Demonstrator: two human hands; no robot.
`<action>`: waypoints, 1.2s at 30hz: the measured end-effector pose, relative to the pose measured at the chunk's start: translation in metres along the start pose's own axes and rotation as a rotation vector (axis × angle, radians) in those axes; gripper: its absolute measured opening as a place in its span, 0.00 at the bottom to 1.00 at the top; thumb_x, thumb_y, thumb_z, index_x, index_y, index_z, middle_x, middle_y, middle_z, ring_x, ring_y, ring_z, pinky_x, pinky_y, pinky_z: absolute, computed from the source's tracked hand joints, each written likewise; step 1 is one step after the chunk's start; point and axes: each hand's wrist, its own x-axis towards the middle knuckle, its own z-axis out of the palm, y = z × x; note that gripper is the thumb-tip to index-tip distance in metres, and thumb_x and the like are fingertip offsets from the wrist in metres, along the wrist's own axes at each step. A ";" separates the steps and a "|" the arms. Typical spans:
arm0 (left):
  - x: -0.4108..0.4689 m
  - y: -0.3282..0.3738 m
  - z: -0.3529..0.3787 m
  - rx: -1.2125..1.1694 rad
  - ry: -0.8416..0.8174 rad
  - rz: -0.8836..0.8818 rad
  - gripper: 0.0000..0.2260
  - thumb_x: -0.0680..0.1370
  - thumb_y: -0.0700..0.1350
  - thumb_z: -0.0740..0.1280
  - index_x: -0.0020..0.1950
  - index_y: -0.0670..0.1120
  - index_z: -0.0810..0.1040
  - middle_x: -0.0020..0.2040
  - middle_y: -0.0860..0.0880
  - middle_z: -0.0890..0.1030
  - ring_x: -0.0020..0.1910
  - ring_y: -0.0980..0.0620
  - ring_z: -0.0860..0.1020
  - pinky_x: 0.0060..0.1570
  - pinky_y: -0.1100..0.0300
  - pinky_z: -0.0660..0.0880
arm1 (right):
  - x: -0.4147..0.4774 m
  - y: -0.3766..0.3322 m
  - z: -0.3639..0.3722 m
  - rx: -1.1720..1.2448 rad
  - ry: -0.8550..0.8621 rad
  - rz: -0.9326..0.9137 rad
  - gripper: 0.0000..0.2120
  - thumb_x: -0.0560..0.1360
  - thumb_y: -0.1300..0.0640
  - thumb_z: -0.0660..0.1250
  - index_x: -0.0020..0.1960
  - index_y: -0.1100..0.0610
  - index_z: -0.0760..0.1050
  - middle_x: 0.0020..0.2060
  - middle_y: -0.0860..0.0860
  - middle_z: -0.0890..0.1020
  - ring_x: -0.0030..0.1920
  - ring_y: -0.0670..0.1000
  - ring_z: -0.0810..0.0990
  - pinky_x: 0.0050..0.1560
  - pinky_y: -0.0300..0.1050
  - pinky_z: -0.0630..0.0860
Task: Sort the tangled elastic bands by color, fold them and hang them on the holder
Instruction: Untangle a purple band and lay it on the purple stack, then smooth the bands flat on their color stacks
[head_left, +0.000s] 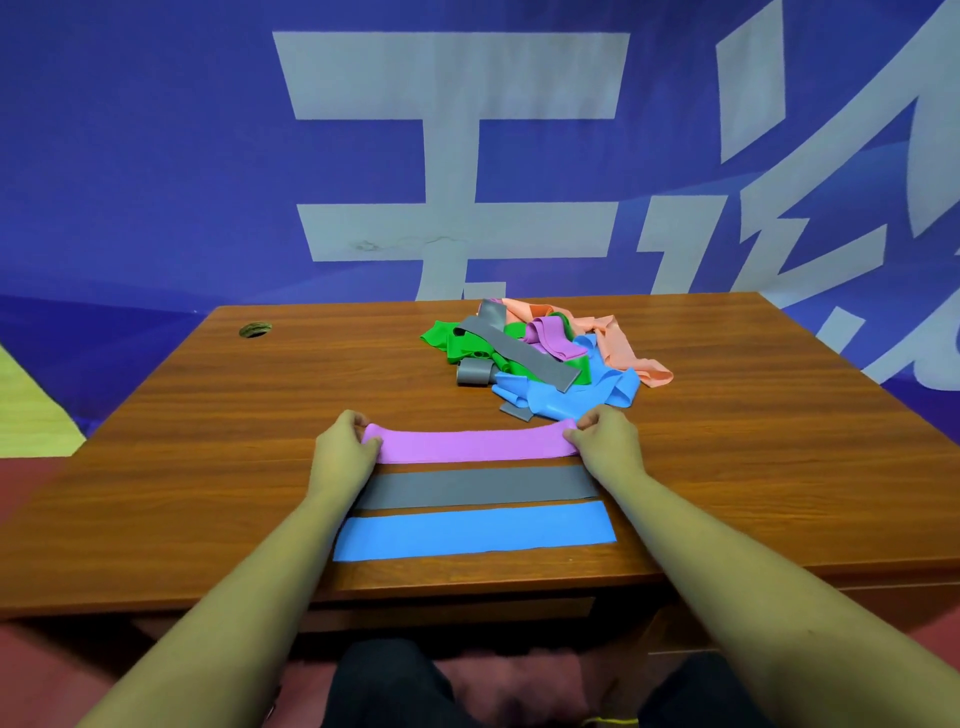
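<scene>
Wooden desk (208, 441), cable hole (255, 330); blue banner wall (130, 156), white characters; red floor (31, 483).

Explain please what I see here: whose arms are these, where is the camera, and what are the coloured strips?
There is no machine here: a person works with bare hands. The single picture comes from a camera worn on the person's head, looking forward and down. The left hand and right hand each pinch one end of a purple band, stretched between them. On the wooden table, nearer the person, a gray band and a blue band lie flat, side by side. Farther back sits a tangled pile of green, gray, purple, blue and orange bands.
</scene>
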 end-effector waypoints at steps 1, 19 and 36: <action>0.000 0.000 0.002 0.048 0.012 -0.005 0.09 0.77 0.41 0.66 0.56 0.41 0.77 0.49 0.41 0.81 0.48 0.43 0.77 0.46 0.55 0.70 | -0.001 0.000 0.004 -0.030 -0.003 -0.018 0.07 0.73 0.57 0.72 0.44 0.57 0.75 0.41 0.51 0.78 0.45 0.53 0.77 0.41 0.44 0.68; 0.069 0.093 0.079 0.014 -0.126 0.220 0.09 0.72 0.41 0.68 0.52 0.43 0.77 0.50 0.43 0.76 0.52 0.41 0.75 0.54 0.52 0.71 | 0.079 -0.031 0.005 -0.204 -0.015 -0.284 0.13 0.73 0.60 0.67 0.55 0.62 0.78 0.53 0.59 0.78 0.54 0.57 0.76 0.53 0.44 0.69; 0.116 0.081 0.135 0.076 -0.091 0.160 0.19 0.71 0.43 0.70 0.61 0.44 0.73 0.55 0.39 0.75 0.56 0.37 0.73 0.57 0.48 0.70 | 0.138 -0.022 0.029 -0.348 0.033 -0.250 0.06 0.74 0.61 0.67 0.50 0.56 0.79 0.48 0.57 0.80 0.56 0.62 0.73 0.53 0.51 0.71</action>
